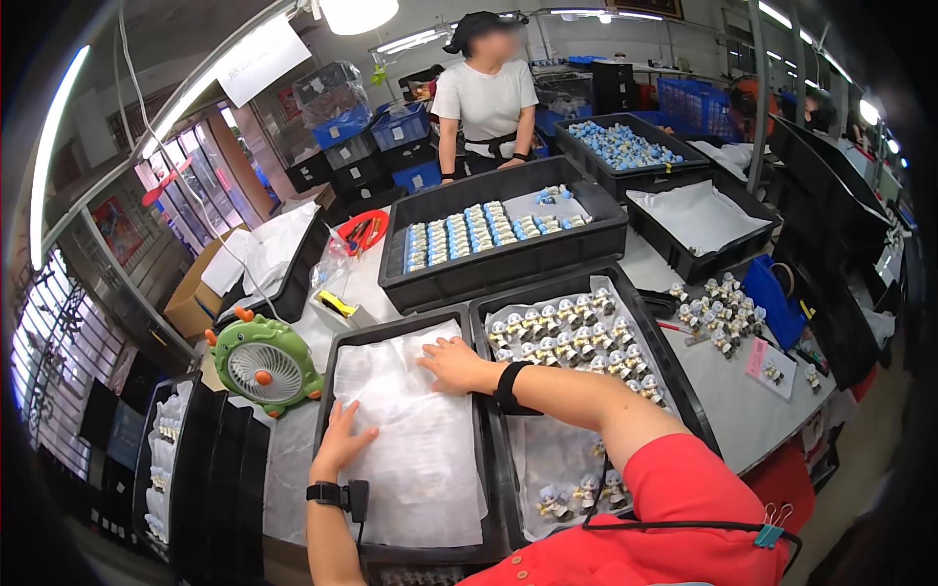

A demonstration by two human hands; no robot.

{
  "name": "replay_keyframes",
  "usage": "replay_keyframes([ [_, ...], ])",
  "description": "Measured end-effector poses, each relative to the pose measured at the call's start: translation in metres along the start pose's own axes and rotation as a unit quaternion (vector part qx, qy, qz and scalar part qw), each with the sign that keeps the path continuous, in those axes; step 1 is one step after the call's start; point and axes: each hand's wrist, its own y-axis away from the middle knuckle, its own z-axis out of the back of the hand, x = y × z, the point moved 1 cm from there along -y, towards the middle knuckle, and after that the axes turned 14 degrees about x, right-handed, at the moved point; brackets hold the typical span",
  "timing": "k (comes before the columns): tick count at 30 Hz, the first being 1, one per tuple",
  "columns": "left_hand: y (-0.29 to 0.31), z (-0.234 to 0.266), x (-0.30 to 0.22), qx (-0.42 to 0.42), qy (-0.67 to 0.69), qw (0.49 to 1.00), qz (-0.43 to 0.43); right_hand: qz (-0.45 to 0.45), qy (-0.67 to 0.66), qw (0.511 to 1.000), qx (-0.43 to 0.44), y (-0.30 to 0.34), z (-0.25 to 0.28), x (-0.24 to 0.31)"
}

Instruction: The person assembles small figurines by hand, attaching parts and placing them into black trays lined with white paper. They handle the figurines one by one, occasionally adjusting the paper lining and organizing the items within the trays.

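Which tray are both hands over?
The near tray right of the green fan: left hand and right hand over its white sheet; the next tray holds figurines.

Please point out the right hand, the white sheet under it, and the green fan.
Right hand (455,367), head view: back of the hand.
White sheet (415,444), head view: its middle.
Green fan (261,365), head view: front grille.

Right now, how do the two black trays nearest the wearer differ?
Contents: the left tray shows only white sheeting, while the right tray holds rows of small figurines.
Hands: the left hand and right hand are both spread at the left tray's sheeting, while the right tray has just the right forearm crossing above it.
Shared: both are black and lined in white.
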Motion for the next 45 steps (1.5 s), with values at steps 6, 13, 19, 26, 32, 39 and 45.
replay_keyframes([
  [6, -0.005, -0.004, 0.013, -0.058, 0.031, 0.997, -0.037, 0.008, -0.026, 0.999, -0.027, 0.005, 0.002, 0.001],
  [13, -0.008, -0.007, 0.029, -0.080, 0.076, 0.991, -0.072, -0.003, -0.024, 0.999, -0.021, 0.007, 0.006, 0.004],
  [19, -0.008, -0.008, 0.025, -0.089, 0.114, 0.987, -0.075, -0.003, -0.029, 0.999, -0.043, 0.002, 0.001, 0.000],
  [26, -0.017, -0.009, 0.039, -0.096, 0.149, 0.978, -0.106, -0.011, -0.028, 0.998, -0.049, 0.001, -0.002, -0.001],
  [32, -0.020, -0.012, 0.040, -0.108, 0.148, 0.977, -0.112, -0.013, -0.022, 0.998, -0.061, -0.004, -0.009, -0.004],
  [39, -0.016, -0.011, 0.034, -0.086, 0.164, 0.977, -0.103, -0.013, -0.027, 0.997, -0.076, -0.004, -0.010, -0.003],
  [45, -0.020, -0.013, 0.038, -0.087, 0.155, 0.979, -0.096, -0.023, -0.019, 0.996, -0.079, -0.006, -0.012, -0.005],
])
